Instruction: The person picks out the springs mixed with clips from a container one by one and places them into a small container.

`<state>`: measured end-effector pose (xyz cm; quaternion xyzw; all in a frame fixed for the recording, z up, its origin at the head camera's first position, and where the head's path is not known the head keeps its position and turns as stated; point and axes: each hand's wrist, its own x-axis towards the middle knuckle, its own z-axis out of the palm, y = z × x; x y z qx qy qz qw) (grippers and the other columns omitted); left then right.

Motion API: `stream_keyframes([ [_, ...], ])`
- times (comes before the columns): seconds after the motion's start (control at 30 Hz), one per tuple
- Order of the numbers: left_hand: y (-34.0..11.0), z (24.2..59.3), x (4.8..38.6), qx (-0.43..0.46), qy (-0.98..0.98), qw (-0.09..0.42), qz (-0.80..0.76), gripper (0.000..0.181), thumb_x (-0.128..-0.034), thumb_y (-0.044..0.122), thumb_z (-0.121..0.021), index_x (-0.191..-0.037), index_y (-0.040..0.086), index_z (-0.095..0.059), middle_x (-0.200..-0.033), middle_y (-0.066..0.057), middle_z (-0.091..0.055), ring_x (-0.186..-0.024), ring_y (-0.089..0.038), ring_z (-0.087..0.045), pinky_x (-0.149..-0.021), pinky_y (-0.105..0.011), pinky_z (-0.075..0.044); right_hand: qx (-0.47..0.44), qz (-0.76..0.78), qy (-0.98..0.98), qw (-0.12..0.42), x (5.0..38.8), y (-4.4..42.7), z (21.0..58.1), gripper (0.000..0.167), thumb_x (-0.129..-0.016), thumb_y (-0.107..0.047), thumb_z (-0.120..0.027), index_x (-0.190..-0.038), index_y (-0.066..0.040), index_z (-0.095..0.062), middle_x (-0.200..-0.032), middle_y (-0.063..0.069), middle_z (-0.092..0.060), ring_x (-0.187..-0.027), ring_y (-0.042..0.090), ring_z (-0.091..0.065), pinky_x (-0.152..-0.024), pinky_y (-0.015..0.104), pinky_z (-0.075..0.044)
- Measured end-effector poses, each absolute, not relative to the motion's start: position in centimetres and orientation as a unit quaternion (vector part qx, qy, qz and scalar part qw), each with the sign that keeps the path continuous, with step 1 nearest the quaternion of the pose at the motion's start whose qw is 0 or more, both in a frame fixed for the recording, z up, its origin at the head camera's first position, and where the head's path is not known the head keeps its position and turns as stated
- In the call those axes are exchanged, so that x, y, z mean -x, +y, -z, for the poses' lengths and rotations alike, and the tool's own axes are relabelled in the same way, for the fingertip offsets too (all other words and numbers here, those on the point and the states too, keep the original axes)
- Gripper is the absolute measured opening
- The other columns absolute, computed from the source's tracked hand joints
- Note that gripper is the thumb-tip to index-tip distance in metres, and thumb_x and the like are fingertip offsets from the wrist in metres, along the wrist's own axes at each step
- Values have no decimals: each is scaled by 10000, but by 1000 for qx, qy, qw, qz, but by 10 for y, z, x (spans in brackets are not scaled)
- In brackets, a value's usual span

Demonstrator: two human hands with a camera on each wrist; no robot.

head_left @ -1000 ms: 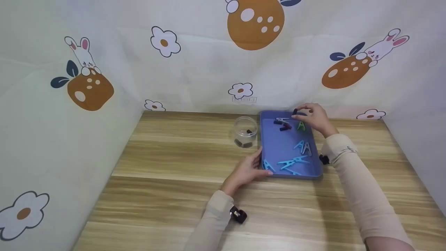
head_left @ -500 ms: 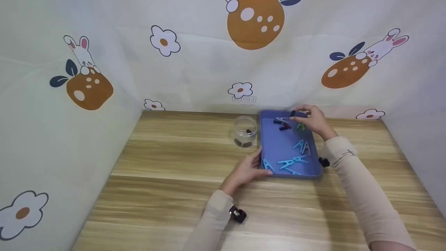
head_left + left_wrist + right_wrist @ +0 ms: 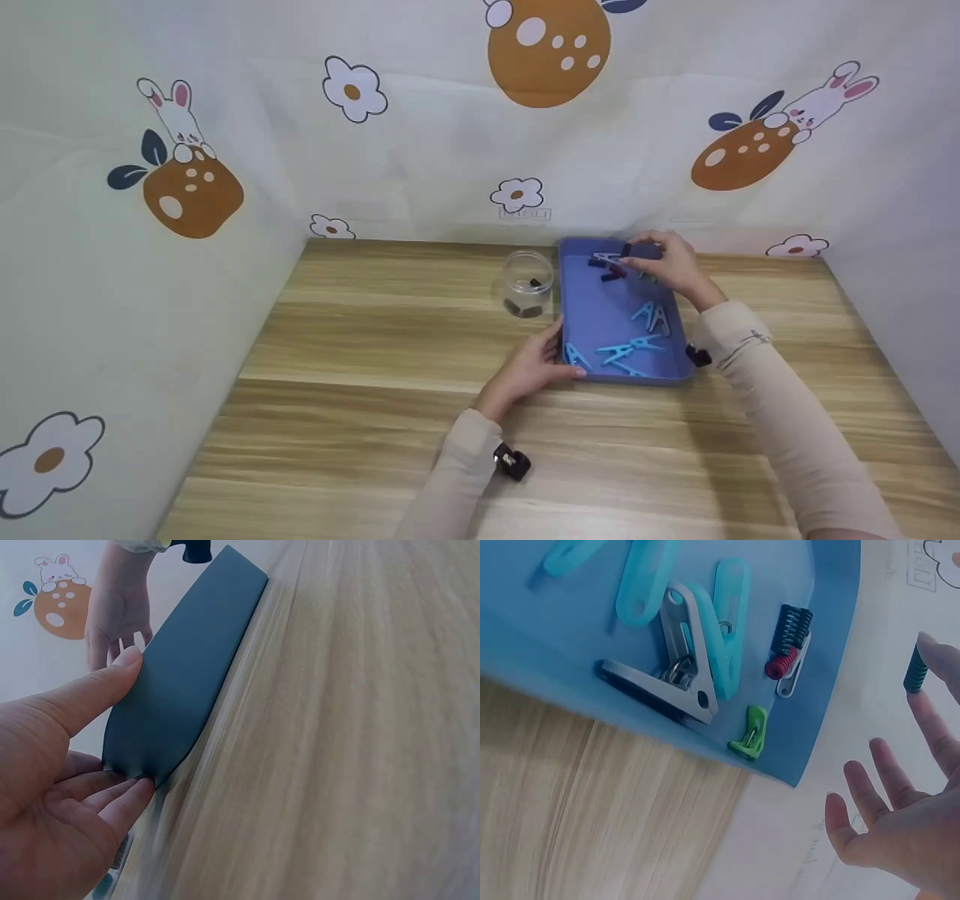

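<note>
My right hand (image 3: 670, 262) pinches a dark spring (image 3: 916, 671) between thumb and index finger, above the far end of a blue tray (image 3: 600, 311). The other fingers are spread. Inside the tray, beneath the hand, lie several dark springs (image 3: 791, 628), a red spring (image 3: 781, 664), a grey clothespin (image 3: 606, 257) and a green clothespin (image 3: 751, 733), partly hidden in the head view. My left hand (image 3: 531, 365) grips the tray's near left corner, thumb over the rim and fingers curled against the outer wall and bottom edge.
A clear round jar (image 3: 527, 281) with several dark pieces inside stands just left of the tray. Several light blue clothespins (image 3: 616, 352) and another grey clothespin (image 3: 659, 320) lie in the tray's nearer part. A patterned cloth wall (image 3: 420, 165) rises behind the wooden table (image 3: 337, 345).
With the dark spring still pinched, my right hand has shifted slightly left and nearer, covering more of the green clothespin. My left hand and the tray have stayed put.
</note>
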<state>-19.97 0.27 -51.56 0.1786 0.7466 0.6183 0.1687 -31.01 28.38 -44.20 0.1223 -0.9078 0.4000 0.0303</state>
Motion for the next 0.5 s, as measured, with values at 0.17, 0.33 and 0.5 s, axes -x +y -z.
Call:
stream_keyframes([
  [0.17, 3, 516, 200, -179, 746, 169, -619, 1020, -864, 64, -867, -1648, -20, -221, -1702, -238, -244, -1523, -390, -393, -1241, -364, -391, -120, -405, -906, 27, 308, 280, 443, 369, -970, -153, -767, -1249, 78, -694, -1372, 301, -618, -1355, 491, -497, -1170, 665, -391],
  [0.33, 3, 515, 199, -176, 746, 170, -619, 1023, -860, 69, -870, -1650, -8, -225, -1703, -234, -246, -1525, -386, -392, -1245, -367, -387, -119, -410, -904, 24, 307, 275, 442, 370, -961, -145, -779, -1243, 81, -697, -1344, 299, -618, -1322, 479, -502, -1169, 651, -388],
  [0.5, 2, 514, 199, -175, 748, 172, -617, 1025, -866, 80, -866, -1655, 0, -217, -1705, -231, -241, -1533, -380, -382, -1252, -368, -376, -126, -418, -900, 18, 305, 268, 441, 373, -957, -147, -784, -1237, 84, -697, -1349, 302, -600, -1337, 480, -496, -1188, 649, -372],
])
